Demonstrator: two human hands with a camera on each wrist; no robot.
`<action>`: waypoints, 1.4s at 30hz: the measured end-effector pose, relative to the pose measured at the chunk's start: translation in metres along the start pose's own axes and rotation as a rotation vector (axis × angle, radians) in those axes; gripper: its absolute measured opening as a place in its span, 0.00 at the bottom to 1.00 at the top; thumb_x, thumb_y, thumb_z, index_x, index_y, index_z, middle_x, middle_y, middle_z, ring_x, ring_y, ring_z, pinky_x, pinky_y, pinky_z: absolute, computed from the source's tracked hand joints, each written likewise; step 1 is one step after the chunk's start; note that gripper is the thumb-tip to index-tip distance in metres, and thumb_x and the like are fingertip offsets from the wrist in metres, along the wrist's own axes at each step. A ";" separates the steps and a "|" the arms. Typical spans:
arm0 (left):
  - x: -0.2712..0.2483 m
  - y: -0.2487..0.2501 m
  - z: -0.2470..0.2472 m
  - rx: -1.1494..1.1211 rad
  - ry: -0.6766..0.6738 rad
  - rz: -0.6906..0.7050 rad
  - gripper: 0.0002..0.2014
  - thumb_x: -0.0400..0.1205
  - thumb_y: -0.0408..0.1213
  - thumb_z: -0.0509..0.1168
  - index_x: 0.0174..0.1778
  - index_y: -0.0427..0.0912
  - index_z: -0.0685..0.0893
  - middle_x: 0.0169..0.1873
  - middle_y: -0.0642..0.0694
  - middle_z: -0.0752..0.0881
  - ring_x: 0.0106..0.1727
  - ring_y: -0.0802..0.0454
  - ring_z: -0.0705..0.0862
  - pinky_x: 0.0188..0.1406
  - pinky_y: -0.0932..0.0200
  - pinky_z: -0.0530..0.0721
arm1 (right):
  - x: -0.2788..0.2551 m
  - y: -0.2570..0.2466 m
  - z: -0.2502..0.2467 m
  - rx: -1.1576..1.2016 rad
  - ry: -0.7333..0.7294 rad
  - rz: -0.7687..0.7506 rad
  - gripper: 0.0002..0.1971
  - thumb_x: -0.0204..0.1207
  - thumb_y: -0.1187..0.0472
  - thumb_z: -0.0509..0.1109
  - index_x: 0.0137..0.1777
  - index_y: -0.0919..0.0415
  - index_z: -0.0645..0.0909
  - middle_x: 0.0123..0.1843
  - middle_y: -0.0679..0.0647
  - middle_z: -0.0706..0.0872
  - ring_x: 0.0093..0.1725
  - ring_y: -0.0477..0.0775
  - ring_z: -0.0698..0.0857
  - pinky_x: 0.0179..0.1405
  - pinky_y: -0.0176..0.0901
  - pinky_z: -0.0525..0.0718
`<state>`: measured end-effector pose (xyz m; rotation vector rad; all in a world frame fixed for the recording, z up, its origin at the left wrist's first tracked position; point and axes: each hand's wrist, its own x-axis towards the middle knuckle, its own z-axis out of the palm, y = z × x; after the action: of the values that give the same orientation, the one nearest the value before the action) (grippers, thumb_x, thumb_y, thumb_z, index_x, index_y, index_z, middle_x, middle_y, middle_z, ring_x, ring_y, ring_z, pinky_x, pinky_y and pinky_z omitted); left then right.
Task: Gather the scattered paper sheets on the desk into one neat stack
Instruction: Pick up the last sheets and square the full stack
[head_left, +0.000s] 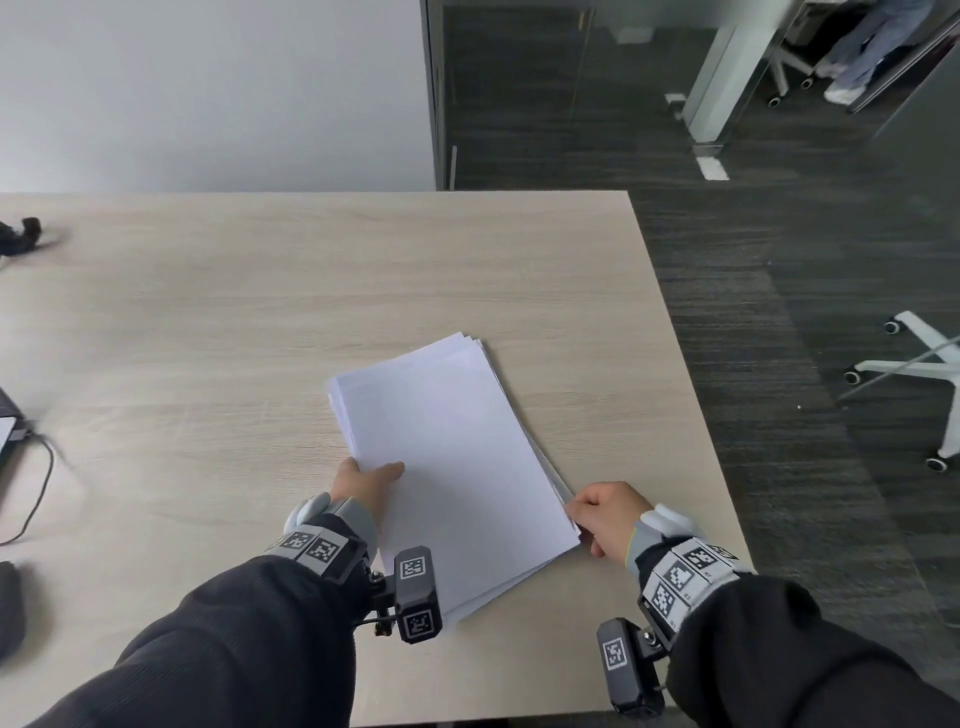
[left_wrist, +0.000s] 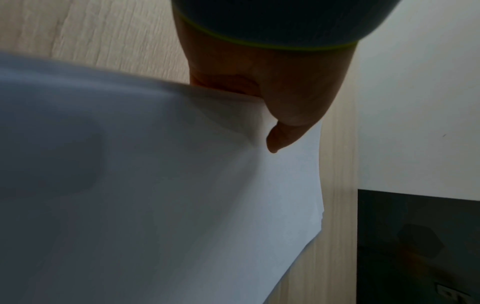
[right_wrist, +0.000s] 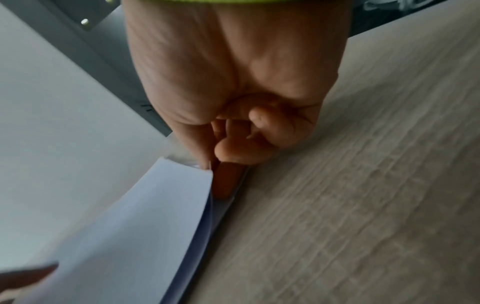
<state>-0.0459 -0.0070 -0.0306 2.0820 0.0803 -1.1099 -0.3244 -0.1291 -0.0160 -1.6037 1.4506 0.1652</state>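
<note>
A stack of white paper sheets (head_left: 447, 457) lies slanted on the light wooden desk (head_left: 260, 322), its edges slightly fanned at the far right corner. My left hand (head_left: 366, 480) grips the stack's left edge, thumb (left_wrist: 279, 137) on top of the paper (left_wrist: 182, 195) and fingers hidden beneath. My right hand (head_left: 605, 514) grips the right edge near the front corner. In the right wrist view its fingers (right_wrist: 233, 152) curl at the sheets' edge (right_wrist: 155, 216), with one finger tucked between sheets.
The desk's right edge (head_left: 691, 395) runs close to my right hand, with dark carpet beyond. A cable (head_left: 36, 488) and dark devices sit at the desk's far left. A white chair base (head_left: 919, 369) stands on the floor to the right.
</note>
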 end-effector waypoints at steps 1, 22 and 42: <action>0.000 0.000 0.000 -0.016 -0.003 -0.001 0.23 0.76 0.43 0.76 0.63 0.42 0.77 0.52 0.38 0.88 0.51 0.33 0.89 0.58 0.32 0.87 | 0.001 -0.001 0.002 -0.019 -0.006 -0.009 0.09 0.80 0.53 0.67 0.42 0.54 0.85 0.26 0.52 0.83 0.22 0.48 0.81 0.29 0.36 0.77; -0.047 0.045 -0.022 -0.107 -0.299 0.610 0.19 0.83 0.23 0.67 0.59 0.53 0.81 0.50 0.48 0.92 0.49 0.45 0.91 0.41 0.53 0.90 | 0.013 -0.032 -0.008 0.661 -0.034 -0.151 0.36 0.69 0.57 0.82 0.74 0.43 0.68 0.60 0.52 0.86 0.60 0.51 0.85 0.56 0.49 0.80; -0.053 0.061 -0.014 -0.265 -0.467 0.698 0.25 0.70 0.26 0.69 0.63 0.49 0.84 0.55 0.46 0.92 0.58 0.45 0.89 0.57 0.46 0.86 | -0.009 -0.053 -0.036 0.545 0.183 -0.451 0.05 0.73 0.69 0.78 0.46 0.59 0.91 0.45 0.50 0.94 0.49 0.48 0.92 0.54 0.42 0.87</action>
<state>-0.0464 -0.0263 0.0486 1.3925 -0.6428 -1.0303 -0.2994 -0.1551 0.0380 -1.4587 1.0973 -0.6014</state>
